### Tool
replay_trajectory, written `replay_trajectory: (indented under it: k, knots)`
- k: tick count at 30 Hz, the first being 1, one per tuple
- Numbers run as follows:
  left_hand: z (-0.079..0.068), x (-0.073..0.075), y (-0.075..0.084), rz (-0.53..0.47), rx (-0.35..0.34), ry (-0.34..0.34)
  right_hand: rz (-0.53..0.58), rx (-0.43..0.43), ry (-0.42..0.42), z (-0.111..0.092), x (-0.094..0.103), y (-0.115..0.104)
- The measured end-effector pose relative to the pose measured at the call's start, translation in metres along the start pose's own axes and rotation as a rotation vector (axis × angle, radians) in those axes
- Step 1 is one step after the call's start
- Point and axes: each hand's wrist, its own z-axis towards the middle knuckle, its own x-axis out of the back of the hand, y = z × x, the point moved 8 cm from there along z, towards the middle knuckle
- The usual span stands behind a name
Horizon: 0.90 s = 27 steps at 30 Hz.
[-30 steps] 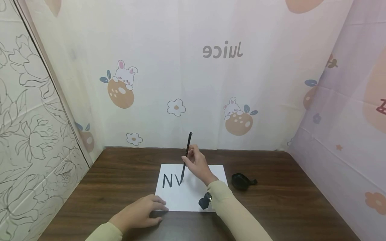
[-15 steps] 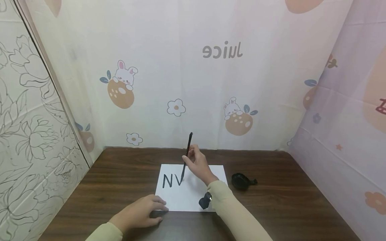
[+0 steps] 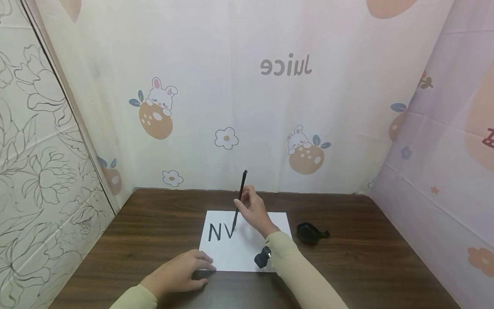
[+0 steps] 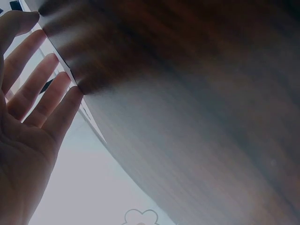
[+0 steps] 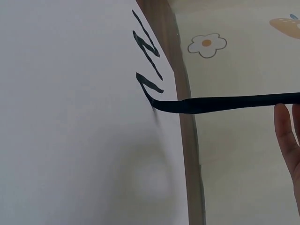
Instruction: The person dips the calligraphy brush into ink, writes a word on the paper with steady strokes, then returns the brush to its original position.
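Observation:
My right hand (image 3: 253,210) pinches a black ink brush (image 3: 240,193) upright above a white sheet of paper (image 3: 231,253). In the right wrist view the brush's soft tip (image 5: 161,106) is bent against the paper, at the end of a black V-shaped stroke (image 5: 149,85). A black letter N (image 3: 215,232) stands to the left of that stroke. My left hand (image 3: 184,269) lies palm down with relaxed fingers, its fingertips at the sheet's near left corner. The left wrist view shows those fingers (image 4: 61,112) spread along the tabletop.
A small black dish (image 3: 308,233) with a short handle sits right of the paper on the dark wooden table (image 3: 347,270). Printed curtains (image 3: 247,107) rise behind the table and at both sides. A black wrist device (image 3: 263,257) sits at the right cuff.
The brush tip has crept slightly up the page, lengthening the right-hand arm of the V-shaped stroke. My left hand has stayed at the paper's corner.

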Motion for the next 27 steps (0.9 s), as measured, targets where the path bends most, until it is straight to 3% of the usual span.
replay_trajectory:
  k: [18, 27]
  knots:
    - [-0.0006, -0.0023, -0.0023, -0.005, 0.012, -0.010, -0.018, -0.019, 0.024, 0.0016, 0.0013, 0.0045]
    - [-0.0004, -0.0058, -0.0062, -0.030, 0.065, -0.052, -0.022, -0.034, 0.029, 0.0019, 0.0017, 0.0055]
